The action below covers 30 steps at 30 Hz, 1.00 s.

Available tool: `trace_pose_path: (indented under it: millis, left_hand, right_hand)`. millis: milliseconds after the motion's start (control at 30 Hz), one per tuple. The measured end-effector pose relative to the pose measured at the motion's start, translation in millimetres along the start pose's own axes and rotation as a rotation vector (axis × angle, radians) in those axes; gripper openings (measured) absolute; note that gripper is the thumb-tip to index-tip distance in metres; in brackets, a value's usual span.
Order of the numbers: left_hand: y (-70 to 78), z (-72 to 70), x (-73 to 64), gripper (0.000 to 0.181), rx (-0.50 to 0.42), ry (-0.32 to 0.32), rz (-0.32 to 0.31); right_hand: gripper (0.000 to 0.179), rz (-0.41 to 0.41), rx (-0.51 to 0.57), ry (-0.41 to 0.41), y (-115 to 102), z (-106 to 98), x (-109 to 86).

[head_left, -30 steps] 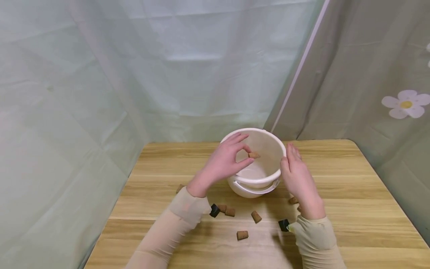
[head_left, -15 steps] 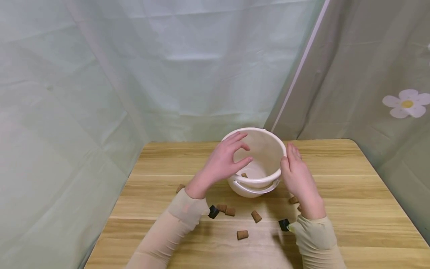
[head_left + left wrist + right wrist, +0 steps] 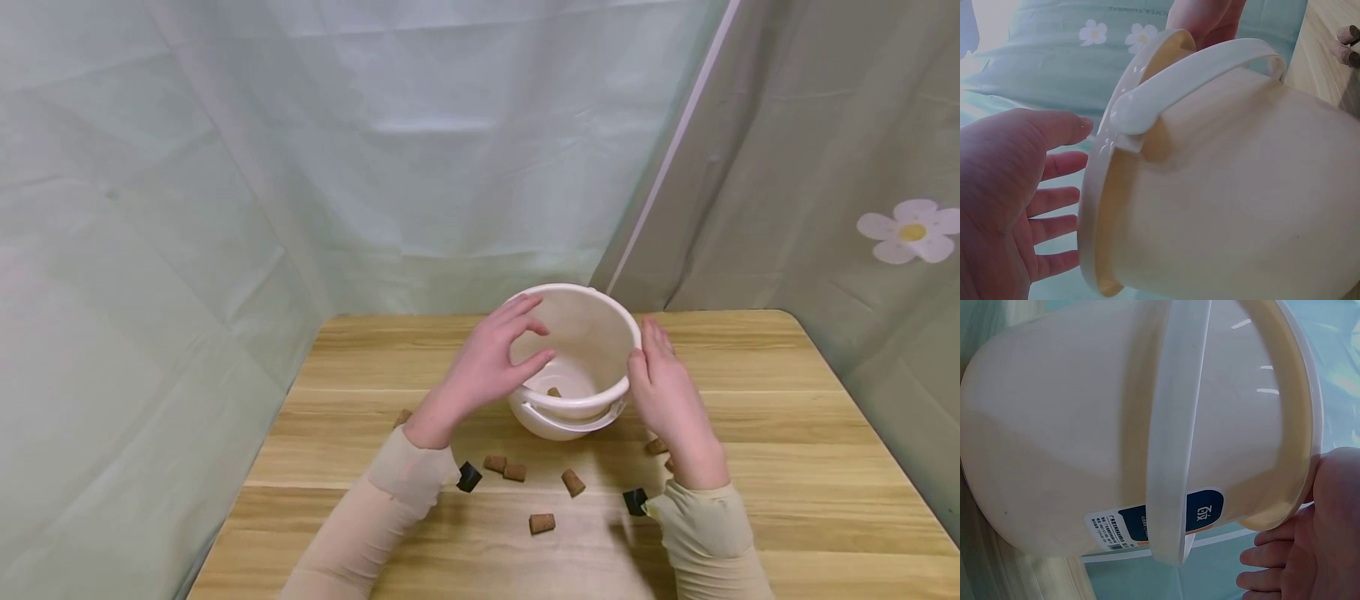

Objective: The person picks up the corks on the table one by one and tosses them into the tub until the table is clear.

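Note:
A white plastic bucket (image 3: pixel 573 403) stands upright with its handle (image 3: pixel 1210 69) hanging down on the near side. Inside it, low by the near wall, lies one small tapered cork (image 3: pixel 553 392). My left hand (image 3: pixel 487 357) hovers at the bucket's left rim, its thumb and fingers spread apart with nothing between them. Against the right rim, my right hand (image 3: pixel 666 392) rests with straight fingers along the outside. In the right wrist view a blue-and-white label (image 3: pixel 1204 509) shows on the bucket's wall, partly covered by the handle.
Several corks lie on the wooden table (image 3: pixel 337 500): a pair (image 3: pixel 505 467) at left centre, a cork (image 3: pixel 573 482) before the bucket, another cork (image 3: pixel 542 523) nearer, and more beside each forearm. Pale green curtains (image 3: pixel 450 167) hang behind the table.
The left thumb and fingers have let go of the cork, which has dropped into the bucket. My left hand has drawn back slightly left; the right hand stays at the rim.

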<state>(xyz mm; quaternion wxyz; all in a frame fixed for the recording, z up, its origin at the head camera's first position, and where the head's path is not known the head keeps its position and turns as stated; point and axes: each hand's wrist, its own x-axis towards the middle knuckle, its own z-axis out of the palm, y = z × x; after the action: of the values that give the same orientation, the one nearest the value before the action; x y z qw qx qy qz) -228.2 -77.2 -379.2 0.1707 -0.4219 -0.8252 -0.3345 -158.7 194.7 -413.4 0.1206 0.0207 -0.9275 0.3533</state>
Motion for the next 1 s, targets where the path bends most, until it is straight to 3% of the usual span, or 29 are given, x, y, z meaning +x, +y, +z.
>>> trace_pose_path:
  millis: [267,633,767,1000]
  left_hand:
    - [1.7,-12.1,-22.4,0.022,-0.006,0.000,-0.066]
    - [-15.1,-29.5,-66.7,0.023,-0.022,0.012,-0.160]
    - [-21.0,-37.9,-88.8,0.024,0.007,0.023,-0.213]
    - [-37.4,-51.0,-140.4,0.022,0.010,0.025,-0.333]
  right_hand:
    - [0.065,0.000,0.001,0.002,1.0,-0.8,-1.0]
    - [0.066,-0.005,0.007,-0.002,0.3,-1.4,-1.1]
    - [0.066,-0.004,0.011,-0.003,-0.1,-0.7,-2.0]
    - [0.065,0.000,0.015,-0.002,-1.3,-1.0,-4.9]
